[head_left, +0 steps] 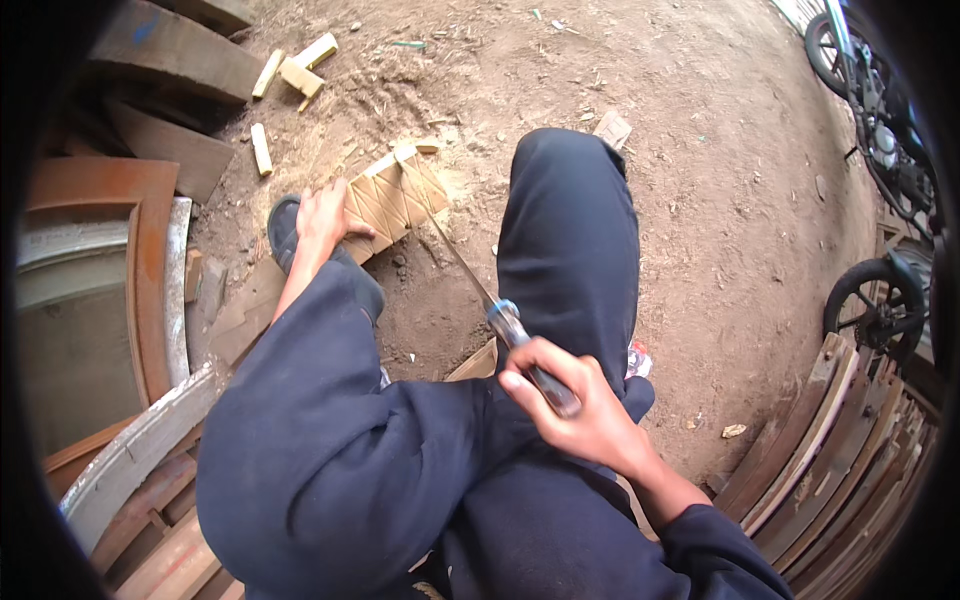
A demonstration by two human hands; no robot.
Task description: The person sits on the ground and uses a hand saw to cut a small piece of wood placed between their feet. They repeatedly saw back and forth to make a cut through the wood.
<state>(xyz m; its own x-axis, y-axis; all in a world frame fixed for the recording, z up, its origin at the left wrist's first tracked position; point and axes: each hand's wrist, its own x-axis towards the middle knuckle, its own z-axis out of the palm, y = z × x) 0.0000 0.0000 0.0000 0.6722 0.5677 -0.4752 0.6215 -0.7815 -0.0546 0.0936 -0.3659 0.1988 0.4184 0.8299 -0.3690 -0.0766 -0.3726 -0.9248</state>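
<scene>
A pale wooden board [377,200] with criss-cross dark lines lies tilted near my left foot. My left hand [328,216] presses on its left end, with the thumb along the near edge and the fingers over the wood. My right hand [580,400] is closed round the dark, straight handle of a long, narrow-bladed tool that looks like a hand saw [465,268]. It has a blue collar, and its blade slants away from me to the board's far right part. The blade is seen nearly edge-on, so its teeth cannot be made out.
Pale wood offcuts [300,75] and sawdust lie on the dirt ground ahead. At left stand a brown wooden frame [155,260] and stacked timber [175,50]. Planks [810,450] are piled at right, near motorcycles [880,140]. My dark shoe [284,228] is beside the board.
</scene>
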